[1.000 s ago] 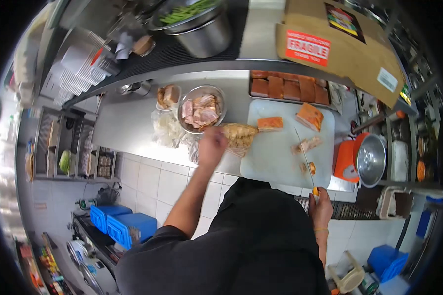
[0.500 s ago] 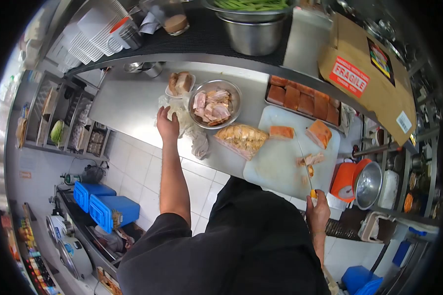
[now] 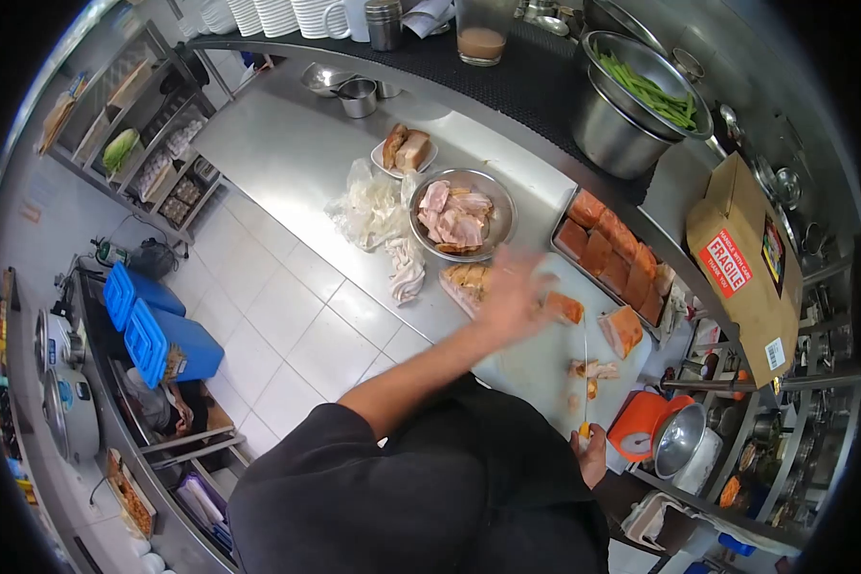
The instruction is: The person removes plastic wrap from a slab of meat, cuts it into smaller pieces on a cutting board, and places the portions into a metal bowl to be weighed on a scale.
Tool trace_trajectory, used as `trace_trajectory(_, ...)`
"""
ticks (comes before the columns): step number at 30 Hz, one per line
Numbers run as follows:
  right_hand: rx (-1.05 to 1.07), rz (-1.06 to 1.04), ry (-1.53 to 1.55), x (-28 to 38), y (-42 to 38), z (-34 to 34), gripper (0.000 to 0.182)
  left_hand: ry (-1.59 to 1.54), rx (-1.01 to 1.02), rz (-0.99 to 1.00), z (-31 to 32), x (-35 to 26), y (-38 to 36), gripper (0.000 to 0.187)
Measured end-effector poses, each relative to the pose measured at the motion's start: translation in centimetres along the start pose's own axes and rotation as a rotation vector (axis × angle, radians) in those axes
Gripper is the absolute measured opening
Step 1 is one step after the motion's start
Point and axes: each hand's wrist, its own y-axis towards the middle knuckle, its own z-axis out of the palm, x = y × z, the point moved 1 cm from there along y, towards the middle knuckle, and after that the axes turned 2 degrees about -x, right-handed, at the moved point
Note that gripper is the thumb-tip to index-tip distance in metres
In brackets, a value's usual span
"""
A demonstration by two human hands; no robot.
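My left hand (image 3: 515, 298), blurred by motion, hovers over the large piece of cooked meat (image 3: 461, 284) and the near-left part of the white cutting board (image 3: 531, 371). Its fingers look spread, with nothing visible in them. The hand hides much of that meat. My right hand (image 3: 591, 457) grips a knife (image 3: 585, 387) by its yellow handle, the thin blade pointing away across the board. Two browned meat blocks, one smaller (image 3: 563, 307) and one larger (image 3: 622, 331), lie near the blade. Meat scraps (image 3: 598, 369) rest beside it.
A steel bowl (image 3: 510, 232) of sliced meat stands left of the board, near crumpled plastic (image 3: 366, 206), a cloth (image 3: 407, 271) and a dish of meat (image 3: 407, 150). Behind the board is a tray of meat blocks (image 3: 610, 251). An orange scale (image 3: 633, 428) stands at right.
My left hand has swung right from beside the plastic to above the large meat piece. My right hand still holds the knife over the board. The camera view has turned and shifted.
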Motion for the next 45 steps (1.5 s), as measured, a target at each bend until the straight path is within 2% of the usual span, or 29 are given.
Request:
trace_trajectory(2, 0.003, -0.008, -0.036, 0.9, 0.6, -0.3, 0.043, -0.109, 0.25, 0.104, 2.1, -3.6, -0.7, 0.052)
trace_trajectory(5, -0.025, -0.119, -0.008, -0.1, 1.0, 0.2, 0.045, -0.173, 0.467, 0.237, 4.5, -7.9, -1.8, 0.058)
trace_trajectory(8, -0.068, -0.192, 0.024, 1.0, 0.9, -0.9, 0.051, -0.205, 0.456, 0.414, 6.1, -9.7, -3.4, 0.063)
trace_trajectory(10, -0.095, -0.156, 0.046, 1.3, 0.3, -1.4, 0.054, -0.086, 0.661, 0.412, 5.6, -11.2, -2.9, 0.078)
trace_trajectory(12, -0.06, -0.086, 0.027, 1.9, -0.1, -2.5, 0.043, -0.064, 0.718, 0.407, 6.2, -11.7, -3.4, 0.078)
trace_trajectory(13, -0.096, -0.049, -0.011, 1.4, -0.6, -1.8, 0.032, -0.065, 0.697, 0.433, 6.9, -11.8, -3.9, 0.071)
trace_trajectory(14, -0.111, -0.025, -0.014, 1.2, -0.9, -1.5, 0.031, -0.056, 0.667, 0.437, 7.6, -11.6, -4.3, 0.064)
trace_trajectory(20, -0.113, 0.065, -0.019, 0.9, -3.0, -1.0, 0.026, -0.005, 0.798, 0.459, 9.7, -11.7, -5.1, 0.064)
trace_trajectory(27, -0.151, 0.104, -0.023, 0.1, -4.8, -0.2, 0.03, -0.035, 0.765, 0.554, 11.6, -12.3, -3.7, 0.077)
trace_trajectory(35, -0.151, 0.127, -0.012, -0.2, -5.9, -0.3, 0.03, 0.077, 0.893, 0.562, 12.9, -12.8, -2.3, 0.094)
trace_trajectory(41, -0.074, 0.102, 0.021, -0.6, -6.1, 0.4, 0.027, 0.156, 0.946, 0.567, 16.5, -10.5, -1.8, 0.091)
trace_trajectory(45, 0.003, 0.136, 0.115, -1.1, -6.8, -0.2, 0.022, 0.13, 0.968, 0.581, 16.4, -11.3, -0.8, 0.083)
